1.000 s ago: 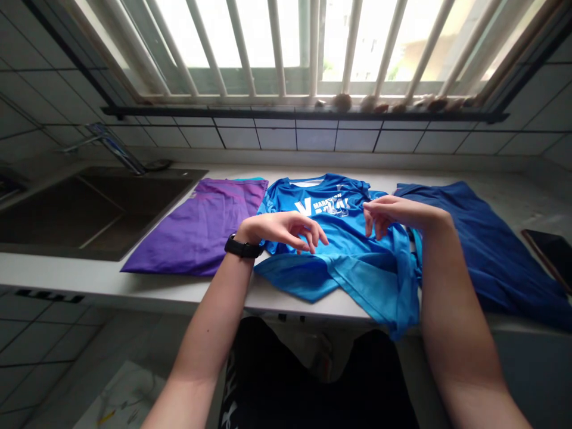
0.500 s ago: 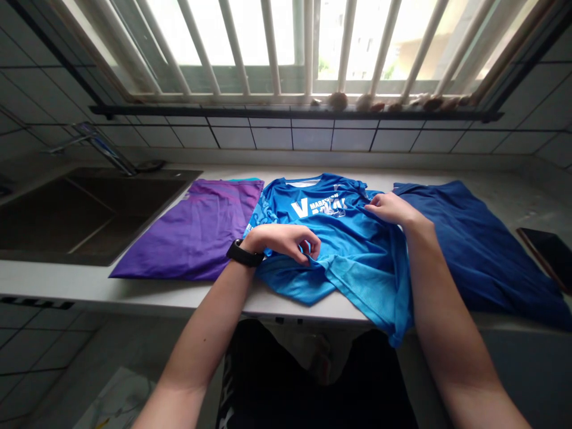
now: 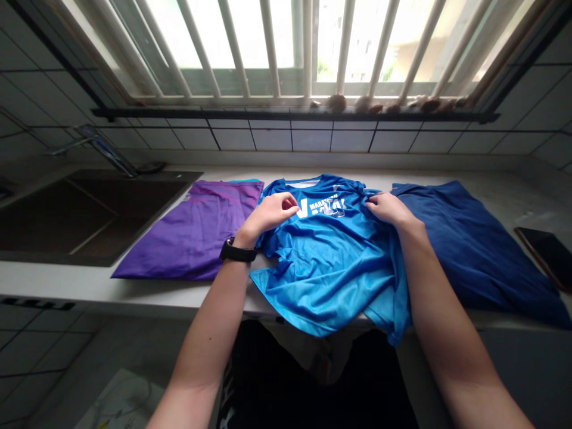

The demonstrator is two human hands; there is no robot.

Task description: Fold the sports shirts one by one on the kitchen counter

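Note:
A blue T-shirt point(image 3: 330, 256) with white lettering on its chest lies on the counter, neckline toward the wall. Its lighter blue hem hangs past the front edge. My right hand point(image 3: 391, 208) pinches the fabric near the sleeve on the shirt's right side. Above the left of the chest is my left hand point(image 3: 270, 213), with a black band on the wrist. Its fingers are loosely curled, a gap shows between thumb and forefinger, and I see no fabric in them. Part of the lettering and the left sleeve are hidden behind this hand.
Folded purple cloth point(image 3: 179, 238) lies to the left, beside a dark sink point(image 3: 89, 223) with a tap point(image 3: 107, 152). Dark blue folded cloth point(image 3: 473, 244) is on the right, then a phone point(image 3: 545, 253). Stones or shells line the barred window's sill.
My left hand has let go of the shirt's hem and moved up and left to the chest. The hem has fallen spread over the counter's front edge. My right hand has barely moved.

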